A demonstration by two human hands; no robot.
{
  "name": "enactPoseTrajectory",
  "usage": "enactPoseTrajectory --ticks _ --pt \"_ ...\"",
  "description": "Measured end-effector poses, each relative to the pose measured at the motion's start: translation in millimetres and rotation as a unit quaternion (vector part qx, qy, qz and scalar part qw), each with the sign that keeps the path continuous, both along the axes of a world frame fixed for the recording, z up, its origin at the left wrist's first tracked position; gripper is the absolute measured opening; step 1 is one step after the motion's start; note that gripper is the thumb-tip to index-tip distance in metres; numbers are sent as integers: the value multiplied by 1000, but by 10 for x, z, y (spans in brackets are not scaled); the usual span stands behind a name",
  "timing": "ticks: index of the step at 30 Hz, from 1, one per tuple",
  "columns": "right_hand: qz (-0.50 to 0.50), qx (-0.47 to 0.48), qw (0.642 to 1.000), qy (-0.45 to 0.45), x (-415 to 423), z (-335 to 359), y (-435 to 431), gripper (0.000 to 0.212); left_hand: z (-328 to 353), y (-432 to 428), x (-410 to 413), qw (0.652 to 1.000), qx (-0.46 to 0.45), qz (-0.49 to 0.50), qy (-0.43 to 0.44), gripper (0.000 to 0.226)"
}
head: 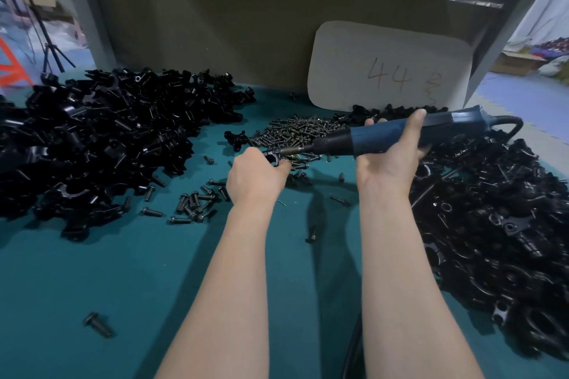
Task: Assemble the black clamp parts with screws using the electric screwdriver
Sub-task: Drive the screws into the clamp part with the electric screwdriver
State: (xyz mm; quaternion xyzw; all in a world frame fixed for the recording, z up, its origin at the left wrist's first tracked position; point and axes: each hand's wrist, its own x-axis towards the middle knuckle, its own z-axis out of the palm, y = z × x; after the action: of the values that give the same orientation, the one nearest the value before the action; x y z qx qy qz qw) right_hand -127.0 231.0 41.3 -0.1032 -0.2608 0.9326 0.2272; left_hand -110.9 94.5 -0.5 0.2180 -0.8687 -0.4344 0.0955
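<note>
The left hand pinches a clamp in curled fingers. The right hand wraps the screwdriver, its bit touching the clamp. Best drive with the bit in line and the clamp braced firmly. Screws lie just beyond the fingertips.

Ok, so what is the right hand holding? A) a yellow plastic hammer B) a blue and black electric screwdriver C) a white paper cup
B: the right hand grips the blue and black electric screwdriver, whose metal tip points at the small black clamp part held in the left hand.
</note>
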Motion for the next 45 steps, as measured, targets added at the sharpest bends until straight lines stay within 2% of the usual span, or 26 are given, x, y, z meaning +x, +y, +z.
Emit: enactPoseTrajectory --ticks 2,6,10,15,20,25,33,41,45 --pt "38 0 999 14 11 33 19 56 -10 -26 10 1000 16 7 -1 25" --pt "27 20 999 -3 46 54 58 50 -19 -51 15 999 34 10 -3 26" --pt "13 25 1000 3 42 87 108 29 -7 -38 8 999 36 9 -5 25" --pt "22 0 1000 13 27 61 104 49 -8 -42 13 999 36 12 0 26" --pt "27 -52 998 33 -17 53 130 56 -8 -43 3 999 33 12 -2 25" --pt "49 -65 996 39 -18 28 179 58 -19 -53 1 999 37 9 -4 26" --pt "41 -17 999 21 3 26 222 56 -23 -53 3 999 46 10 -4 25" --pt "12 14 999 28 26 61 199 39 -25 -46 1 999 41 13 -6 26" --pt "11 88 996 11 28 67 147 39 -27 -47 4 999 36 13 -4 26"
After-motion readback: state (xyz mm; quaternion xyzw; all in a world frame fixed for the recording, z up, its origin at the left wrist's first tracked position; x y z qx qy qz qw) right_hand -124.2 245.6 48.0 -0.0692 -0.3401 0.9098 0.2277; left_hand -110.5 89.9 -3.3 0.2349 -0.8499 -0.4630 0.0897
